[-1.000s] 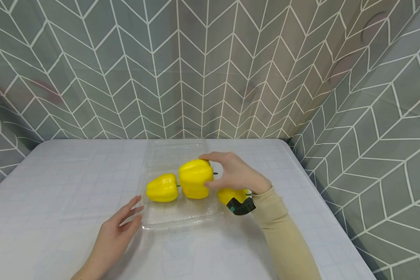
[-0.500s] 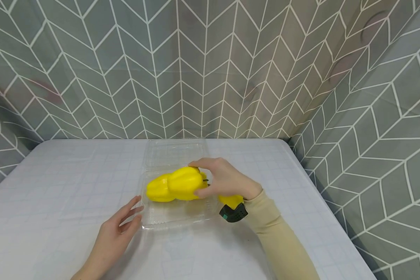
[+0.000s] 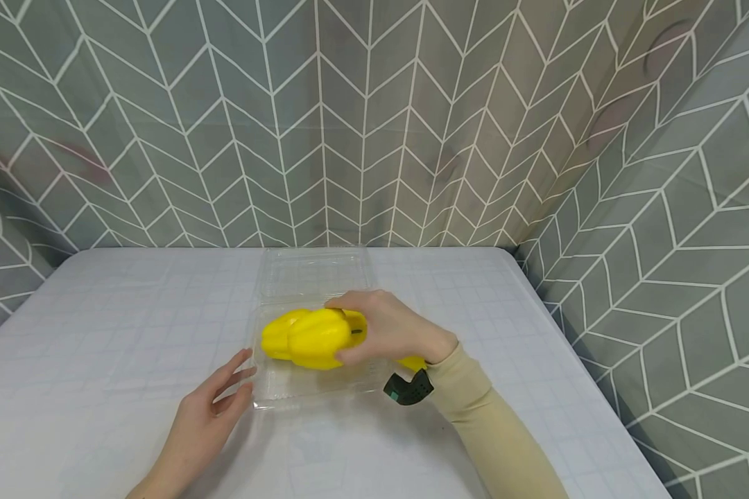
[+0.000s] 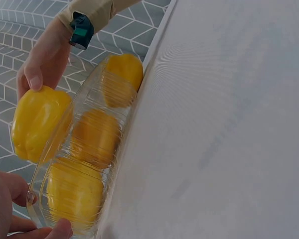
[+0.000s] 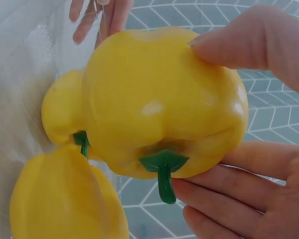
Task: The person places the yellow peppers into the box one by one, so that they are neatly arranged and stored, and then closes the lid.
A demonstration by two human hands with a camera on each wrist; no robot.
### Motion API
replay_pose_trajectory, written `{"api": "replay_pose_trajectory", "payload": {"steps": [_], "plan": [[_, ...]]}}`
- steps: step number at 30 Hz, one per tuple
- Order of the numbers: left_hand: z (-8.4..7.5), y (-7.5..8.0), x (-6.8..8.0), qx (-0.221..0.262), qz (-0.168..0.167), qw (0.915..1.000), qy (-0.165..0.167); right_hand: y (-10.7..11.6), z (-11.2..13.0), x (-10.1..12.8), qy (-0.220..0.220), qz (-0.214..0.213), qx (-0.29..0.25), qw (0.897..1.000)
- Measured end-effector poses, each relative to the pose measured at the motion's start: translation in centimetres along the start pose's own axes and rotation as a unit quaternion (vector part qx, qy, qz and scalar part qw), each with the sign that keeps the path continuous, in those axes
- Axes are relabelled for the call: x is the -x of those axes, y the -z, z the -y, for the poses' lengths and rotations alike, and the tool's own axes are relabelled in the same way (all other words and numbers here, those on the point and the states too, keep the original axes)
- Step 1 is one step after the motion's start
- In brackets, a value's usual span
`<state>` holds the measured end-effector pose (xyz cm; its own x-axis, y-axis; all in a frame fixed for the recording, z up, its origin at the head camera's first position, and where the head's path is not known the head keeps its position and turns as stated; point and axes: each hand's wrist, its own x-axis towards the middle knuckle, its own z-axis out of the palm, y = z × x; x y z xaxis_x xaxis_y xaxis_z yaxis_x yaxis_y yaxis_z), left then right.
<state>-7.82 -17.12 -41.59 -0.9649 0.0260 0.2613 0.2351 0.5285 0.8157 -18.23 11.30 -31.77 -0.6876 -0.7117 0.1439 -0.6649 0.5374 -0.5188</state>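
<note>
Clear plastic forms the tray (image 3: 287, 395) at the middle of our pale worktop (image 3: 100, 333), its lid folded back flat behind it. Our left hand (image 3: 206, 416) lies on the worktop at the tray's near left corner, fingers (image 3: 240, 378) straight and slightly spread, their tips touching the rim; it grips nothing. Inside the tray, toward its left, rests a yellow pepper (image 3: 274, 336). Just right of it, and partly in front of it in the head view, is a second pepper (image 3: 318, 336), held low over the tray by our right hand (image 3: 390, 329): the thumb presses one side and the curled fingers (image 5: 224, 191) cup the other, with the green stem (image 5: 164, 172) pointing toward the palm. The right forearm, in a beige sleeve (image 3: 499, 430), reaches in from the lower right, with a dark wrist device (image 3: 406, 388) beneath it. A third pepper (image 3: 412, 362) peeks out from under that wrist, at the tray's right edge. We see no readable writing anywhere.
</note>
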Motion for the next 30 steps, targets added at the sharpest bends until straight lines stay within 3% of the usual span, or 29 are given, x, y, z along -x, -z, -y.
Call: {"api": "replay_pose_trajectory", "payload": {"steps": [13, 30], "plan": [[0.1, 0.0, 0.0, -0.003, -0.005, 0.9999, -0.010, -0.8, 0.7, -0.2, 0.033, -0.002, 0.000, 0.999], [-0.1, 0.1, -0.2, -0.011, 0.003, 0.9999, 0.007, -2.5, 1.0, -0.9, 0.028, 0.026, 0.032, 0.999]]}}
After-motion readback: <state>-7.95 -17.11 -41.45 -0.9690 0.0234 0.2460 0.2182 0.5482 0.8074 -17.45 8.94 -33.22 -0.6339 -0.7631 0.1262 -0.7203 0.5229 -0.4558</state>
